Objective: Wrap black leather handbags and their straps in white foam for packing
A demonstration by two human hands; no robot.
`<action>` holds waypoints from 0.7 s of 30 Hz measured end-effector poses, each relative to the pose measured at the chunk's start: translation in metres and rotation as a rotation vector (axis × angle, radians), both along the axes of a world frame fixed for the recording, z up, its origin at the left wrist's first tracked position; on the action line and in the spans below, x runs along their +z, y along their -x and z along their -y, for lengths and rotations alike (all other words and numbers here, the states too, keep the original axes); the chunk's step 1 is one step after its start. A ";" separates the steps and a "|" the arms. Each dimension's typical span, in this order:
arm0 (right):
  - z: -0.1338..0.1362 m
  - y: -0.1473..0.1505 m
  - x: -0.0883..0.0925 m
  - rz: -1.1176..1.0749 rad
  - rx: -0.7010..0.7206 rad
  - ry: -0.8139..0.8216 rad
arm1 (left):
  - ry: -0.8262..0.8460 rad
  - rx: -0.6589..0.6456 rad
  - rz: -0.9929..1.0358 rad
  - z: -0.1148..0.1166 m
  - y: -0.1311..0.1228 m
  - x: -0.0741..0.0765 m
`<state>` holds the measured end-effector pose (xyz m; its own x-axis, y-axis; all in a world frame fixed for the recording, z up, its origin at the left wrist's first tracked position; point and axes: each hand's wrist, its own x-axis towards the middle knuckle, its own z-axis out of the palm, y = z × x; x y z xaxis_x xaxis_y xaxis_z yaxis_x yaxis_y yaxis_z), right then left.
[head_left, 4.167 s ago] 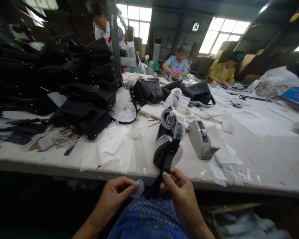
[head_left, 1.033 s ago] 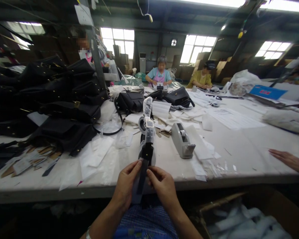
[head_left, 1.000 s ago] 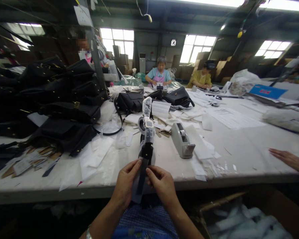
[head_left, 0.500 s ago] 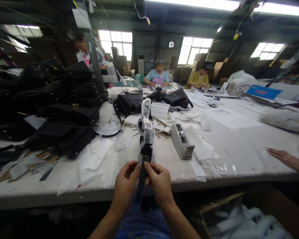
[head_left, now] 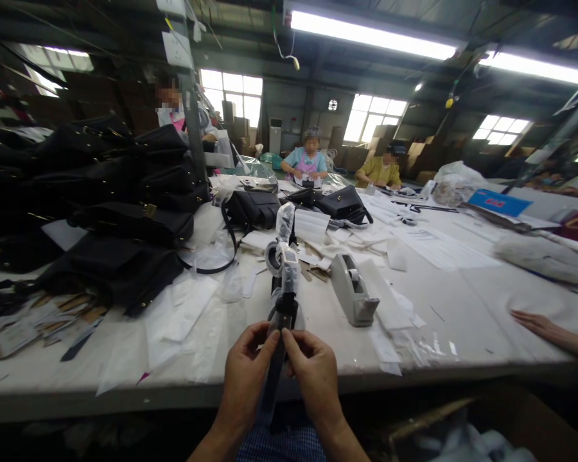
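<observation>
A black strap [head_left: 273,375], seemingly sleeved in clear film, hangs over the counter's [head_left: 462,301] near edge. The left hand [head_left: 243,378] and right hand [head_left: 315,375] pinch it, fingers closed on either side. It runs up to a plastic-wrapped bag [head_left: 283,269]; a tape dispenser [head_left: 351,289] stands just right.

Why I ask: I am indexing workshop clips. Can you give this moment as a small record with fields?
Left hand: pinches the black strap at the table edge
Right hand: pinches the same strap, fingertips close to the left ones
Strap leads to: film-wrapped bag on the table
Right of bag: grey tape dispenser
Far left: pile of black bags
Far right: another person's hand on the table
</observation>
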<state>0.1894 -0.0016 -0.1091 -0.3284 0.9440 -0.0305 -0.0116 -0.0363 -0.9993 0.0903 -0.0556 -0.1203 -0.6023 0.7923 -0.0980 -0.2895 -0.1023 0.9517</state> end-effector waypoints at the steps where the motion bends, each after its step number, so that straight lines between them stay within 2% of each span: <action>1: 0.000 0.001 0.000 -0.006 0.002 0.011 | 0.006 0.000 0.007 0.000 0.000 0.000; 5: 0.000 0.005 0.005 0.018 0.021 0.009 | 0.018 0.045 -0.093 -0.001 0.005 -0.001; 8: -0.001 0.010 0.003 0.028 0.007 -0.016 | 0.006 0.133 -0.359 0.001 0.008 0.000; 12: 0.001 0.016 -0.009 -0.043 -0.028 -0.005 | -0.071 0.211 -0.742 0.007 0.012 0.001; 17: 0.006 0.021 -0.016 -0.178 -0.039 0.074 | -0.158 0.191 -1.100 0.015 0.012 0.000; 21: 0.008 0.024 -0.012 -0.280 0.006 0.200 | -0.172 0.192 -1.237 0.023 0.015 -0.003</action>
<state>0.1654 -0.0094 -0.1214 -0.3554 0.9265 -0.1233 -0.2833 -0.2325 -0.9304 0.0752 -0.0782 -0.1229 -0.3235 0.6289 0.7070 0.8158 -0.1931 0.5451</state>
